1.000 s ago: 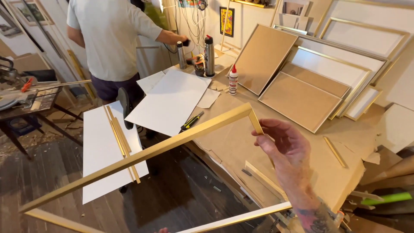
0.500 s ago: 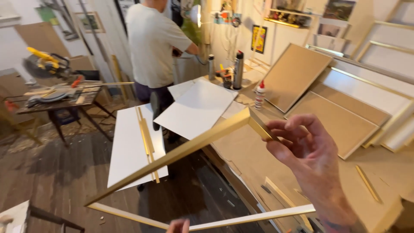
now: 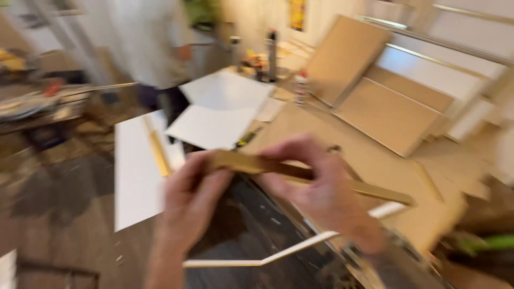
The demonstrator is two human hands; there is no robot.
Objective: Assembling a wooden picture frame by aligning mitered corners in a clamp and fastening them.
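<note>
- Both hands now on the gold frame [image 3: 300, 176]; a second ago only the right hand [image 3: 321, 187] held it, at one corner.
- Left hand [image 3: 193, 198] newly up, fingers wrapped round the near end of the rail.
- Right hand closed over the rail's middle, just beside the left.
- Frame swung in close, held above the workbench [image 3: 375, 160] edge; pale inner edge hangs below the grip.
- View blurred, head turning; finer grip detail unreadable.
- Two-handed hold suggests closer handling or inspection.
- Another person [image 3: 144, 48] stands beyond the white boards [image 3: 219, 112].
</note>
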